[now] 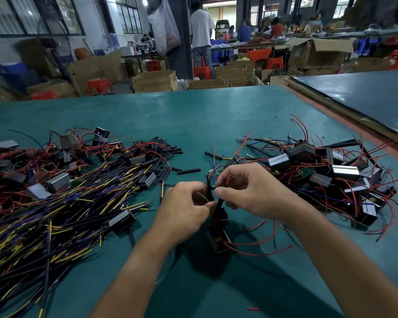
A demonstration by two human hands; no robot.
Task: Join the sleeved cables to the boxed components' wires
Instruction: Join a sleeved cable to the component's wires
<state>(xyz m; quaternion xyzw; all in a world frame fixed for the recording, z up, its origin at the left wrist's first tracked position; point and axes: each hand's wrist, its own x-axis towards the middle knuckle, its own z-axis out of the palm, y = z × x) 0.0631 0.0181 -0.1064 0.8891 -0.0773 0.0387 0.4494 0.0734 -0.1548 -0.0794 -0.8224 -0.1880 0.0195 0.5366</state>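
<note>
Two heaps are sharing the green table (193, 115) with me, and I am sitting between them. The bigger heap of sleeved cables (55, 214) is sprawling across my left side, black tubing with yellow, blue and red ends poking out and a few boxes mixed in. The heap of boxed components (331, 171) is lying to my right, tangled in thin red leads.

I am holding my hands close together above the table, just in front of me, with the fingertips nearly meeting. My left hand (184, 207) is curling its fingers and thumb around one sleeved cable (209, 187), which is standing almost upright between the two hands. My right hand (251, 189) is pinching a red wire (228, 180), whose tip is showing between my bent fingers, right beside the top of that cable. Exactly how the two ends are meeting is hidden behind my fingers.

One boxed component (218, 239) is lying just under my hands, tilted, with its dark leads running up into my grip. Its long red leads (257, 243) are looping out to the right over the table.

Short black sleeve pieces (189, 171) are lying loose beyond my hands, between the heaps. A tiny red scrap (252, 309) is lying near the table's front edge, beside my right forearm.
</note>
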